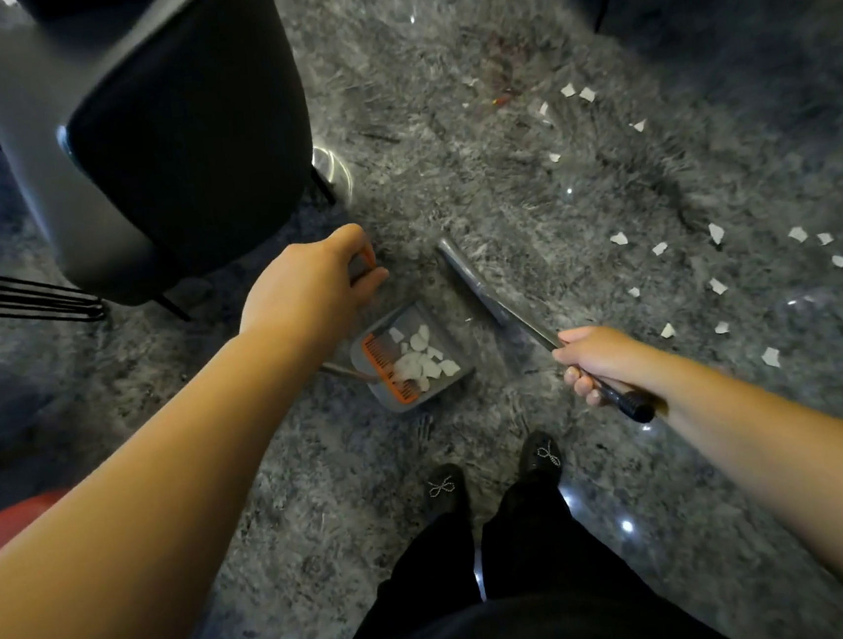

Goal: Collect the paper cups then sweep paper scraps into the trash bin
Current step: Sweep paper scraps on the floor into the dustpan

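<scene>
Grey shaggy rug is covering the floor. At its near edge a dustpan is sitting with paper scraps inside. Left hand is grasping the dustpan's handle; right hand is gripping a broom just right of the dustpan. More scraps are lying farther right.

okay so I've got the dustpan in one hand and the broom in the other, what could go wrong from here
1. The dustpan already holds a pile of paper scraps; tipping it as the left hand moves its handle could spill them back onto the rug.
2. Many scraps on the rug lie in shaggy pile, so the broom in the right hand may push them deeper or flick them.
</scene>
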A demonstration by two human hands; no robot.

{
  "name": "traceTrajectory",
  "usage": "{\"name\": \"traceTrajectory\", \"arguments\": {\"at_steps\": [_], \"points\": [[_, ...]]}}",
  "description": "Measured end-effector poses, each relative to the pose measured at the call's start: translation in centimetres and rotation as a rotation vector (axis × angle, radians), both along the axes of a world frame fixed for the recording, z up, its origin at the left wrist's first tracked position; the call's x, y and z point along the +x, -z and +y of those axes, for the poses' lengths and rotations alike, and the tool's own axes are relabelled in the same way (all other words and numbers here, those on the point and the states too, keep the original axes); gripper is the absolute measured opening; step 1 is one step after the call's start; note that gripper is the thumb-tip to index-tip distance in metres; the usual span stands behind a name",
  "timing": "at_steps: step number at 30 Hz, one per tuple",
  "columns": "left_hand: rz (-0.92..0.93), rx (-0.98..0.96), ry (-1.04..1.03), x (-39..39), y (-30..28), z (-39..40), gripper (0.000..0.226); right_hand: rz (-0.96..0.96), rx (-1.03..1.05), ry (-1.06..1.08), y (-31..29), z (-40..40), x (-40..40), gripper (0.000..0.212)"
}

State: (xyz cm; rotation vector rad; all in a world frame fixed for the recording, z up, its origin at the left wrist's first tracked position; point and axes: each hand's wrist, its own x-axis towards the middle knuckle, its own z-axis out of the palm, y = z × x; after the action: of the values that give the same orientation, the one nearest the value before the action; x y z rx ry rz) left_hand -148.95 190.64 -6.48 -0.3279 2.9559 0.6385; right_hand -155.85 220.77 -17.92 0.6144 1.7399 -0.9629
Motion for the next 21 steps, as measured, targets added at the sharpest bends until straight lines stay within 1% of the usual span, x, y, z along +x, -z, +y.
{"name": "traceTrajectory", "arguments": {"at_steps": [4,8,11,13,15,17,21], "points": [[-0.007,0.004,0.034,-2.7,0.5,2.6,0.023,-0.015,0.012,0.035,1.4,0.6,-1.6,0.055],[-0.026,-0.027,0.042,-4.9,1.0,4.3,0.022,-0.041,0.021,-0.02,2.5,0.3,-2.0,0.054],[-0.017,-0.044,0.035,-5.5,1.1,4.7,0.022,-0.104,-0.017,-0.063,2.6,-0.2,-1.5,0.054],[-0.01,-0.041,0.023,-5.5,1.1,4.6,0.022,-0.146,-0.062,-0.054,2.2,-0.2,-1.0,0.053],[-0.002,-0.049,0.019,-5.4,1.2,4.6,0.022,-0.177,-0.112,0.003,1.5,0.4,-0.6,0.051],[0.007,-0.052,0.02,-5.3,1.2,4.7,0.022,-0.189,-0.16,0.103,0.7,1.3,-0.3,0.047],[0.004,-0.029,0.015,-5.0,1.0,4.5,0.023,-0.161,-0.208,0.223,-1.1,3.0,0.7,0.047]]}}
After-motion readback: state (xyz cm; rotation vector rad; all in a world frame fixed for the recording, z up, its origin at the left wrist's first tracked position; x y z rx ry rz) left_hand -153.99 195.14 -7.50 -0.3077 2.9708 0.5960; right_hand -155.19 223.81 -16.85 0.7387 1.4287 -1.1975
